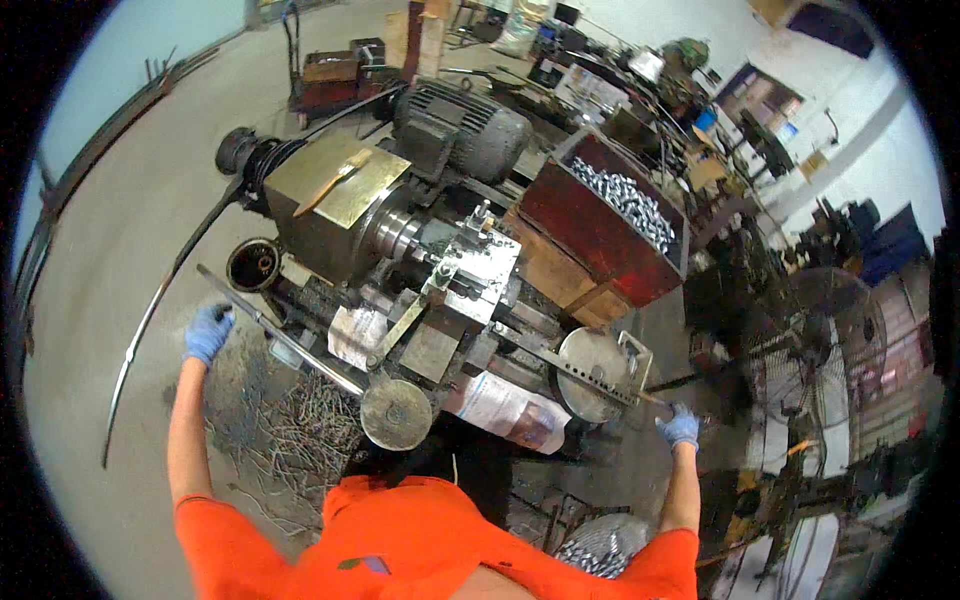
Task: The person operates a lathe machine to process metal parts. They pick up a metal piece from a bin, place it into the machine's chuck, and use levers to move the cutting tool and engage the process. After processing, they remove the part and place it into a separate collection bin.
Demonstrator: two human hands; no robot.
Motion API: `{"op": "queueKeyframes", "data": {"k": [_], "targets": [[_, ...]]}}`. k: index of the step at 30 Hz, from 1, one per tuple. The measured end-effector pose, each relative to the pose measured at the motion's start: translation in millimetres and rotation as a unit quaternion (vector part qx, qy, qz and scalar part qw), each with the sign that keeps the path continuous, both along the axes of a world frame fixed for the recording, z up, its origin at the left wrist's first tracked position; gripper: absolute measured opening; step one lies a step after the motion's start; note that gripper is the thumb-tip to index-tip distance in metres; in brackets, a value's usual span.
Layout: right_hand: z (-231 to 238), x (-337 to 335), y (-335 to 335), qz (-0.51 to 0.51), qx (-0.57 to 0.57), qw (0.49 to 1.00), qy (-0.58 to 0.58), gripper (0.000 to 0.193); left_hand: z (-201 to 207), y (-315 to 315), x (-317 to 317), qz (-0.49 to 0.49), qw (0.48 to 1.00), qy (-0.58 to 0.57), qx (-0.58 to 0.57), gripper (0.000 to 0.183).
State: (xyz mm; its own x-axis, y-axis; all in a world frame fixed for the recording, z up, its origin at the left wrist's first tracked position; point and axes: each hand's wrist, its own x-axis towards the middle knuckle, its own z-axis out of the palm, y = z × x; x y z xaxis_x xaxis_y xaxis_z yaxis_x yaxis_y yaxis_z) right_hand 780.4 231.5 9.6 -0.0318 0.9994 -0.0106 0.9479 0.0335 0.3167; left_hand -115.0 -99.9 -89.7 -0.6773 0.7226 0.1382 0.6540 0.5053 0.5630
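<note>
My left hand [207,337], in a blue glove, is out to the left beside a long steel lever bar [275,325]. Its fingers are curled, with a small dark patch at the fingertips; what they hold, if anything, is unclear. On the right, my gloved right hand [680,428] closes at the end of a thin handle [655,400]. This handle continues from a flat bar with holes [575,370] on the lathe-like machine. Between my hands are its shiny metal slide [485,265] and round spindle chuck [395,235].
A red bin [600,235] of small metal parts stands behind the slide. A brush [335,180] lies on the headstock cover near the motor [465,125]. Metal shavings [290,430] litter the floor at left. A basket of parts [605,545] sits low right; a fan [830,320] stands farther right.
</note>
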Motion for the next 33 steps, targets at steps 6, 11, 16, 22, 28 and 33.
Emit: {"op": "queueKeyframes", "data": {"k": [6, 11, 16, 22, 28, 33], "targets": [[-11.5, 0.5, 13.4, -0.110, -0.013, 0.993, 0.032, 0.051, 119.7, 39.0, 82.9, 0.021, 0.995, 0.068, 0.066, 0.029], [-23.3, -11.7, -51.2, -0.118, 0.064, 0.988, 0.073, 0.041, 70.9, 78.0, 84.0, -0.039, 0.997, 0.065, 0.031, 0.030], [-41.6, 12.2, -173.7, -0.175, 0.101, 0.963, 0.181, 0.043, 63.5, 93.6, 95.9, 0.026, 0.992, 0.100, -0.076, 0.036], [-56.6, 111.8, -310.7, -0.388, 0.024, 0.915, 0.107, 0.039, 73.7, 97.5, 99.7, 0.040, 0.990, 0.115, -0.066, 0.034], [-79.8, 108.4, -328.3, -0.398, 0.037, 0.908, 0.129, 0.039, 73.0, 99.7, 93.9, 0.044, 0.994, 0.082, -0.059, 0.037], [-87.3, 116.5, -339.5, -0.405, 0.019, 0.905, 0.130, 0.034, 60.0, 105.9, 88.6, 0.048, 0.988, 0.137, -0.052, 0.037]]}}
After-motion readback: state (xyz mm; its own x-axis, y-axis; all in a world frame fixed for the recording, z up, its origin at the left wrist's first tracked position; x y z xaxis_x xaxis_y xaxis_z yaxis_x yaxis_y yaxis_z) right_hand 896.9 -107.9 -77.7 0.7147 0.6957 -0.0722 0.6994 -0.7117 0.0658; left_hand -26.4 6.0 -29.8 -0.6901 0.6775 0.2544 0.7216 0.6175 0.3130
